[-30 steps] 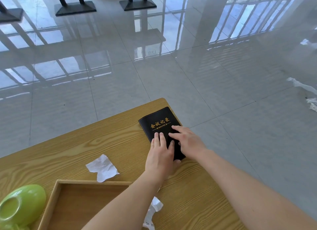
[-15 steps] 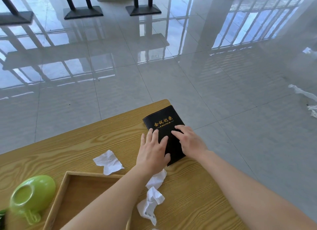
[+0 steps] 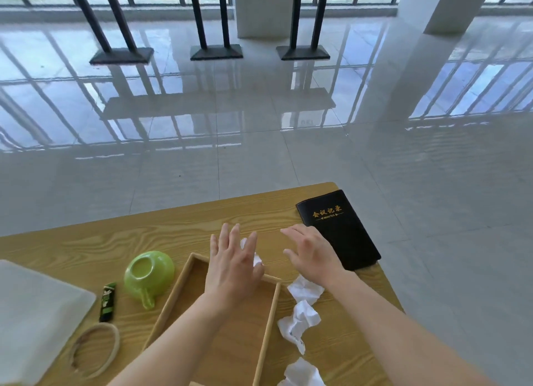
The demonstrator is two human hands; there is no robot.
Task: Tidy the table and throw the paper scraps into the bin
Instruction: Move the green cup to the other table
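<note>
My left hand (image 3: pixel 233 266) hovers with fingers spread over the far corner of a wooden tray (image 3: pixel 269 322), covering most of a crumpled white paper scrap (image 3: pixel 256 259). To its right my right hand (image 3: pixel 313 251) is open and empty, beside a black notebook (image 3: pixel 343 230) with gold lettering at the table's far right corner. More paper scraps lie right of the tray: one (image 3: pixel 305 291) under my right wrist, one (image 3: pixel 300 322) nearer me, and one (image 3: pixel 302 374) at the bottom edge.
On the wooden table (image 3: pixel 115 241), left of the tray, sit an upturned green cup (image 3: pixel 148 273), a small black-and-green tube (image 3: pixel 108 301), a hair band (image 3: pixel 95 348) and a translucent white board (image 3: pixel 34 313). Glossy tiled floor and table legs (image 3: pixel 215 25) lie beyond.
Both hands have come off the notebook and moved left toward the tray and scraps, fingers now spread. The view has swung left, revealing the tube, hair band and white board.
</note>
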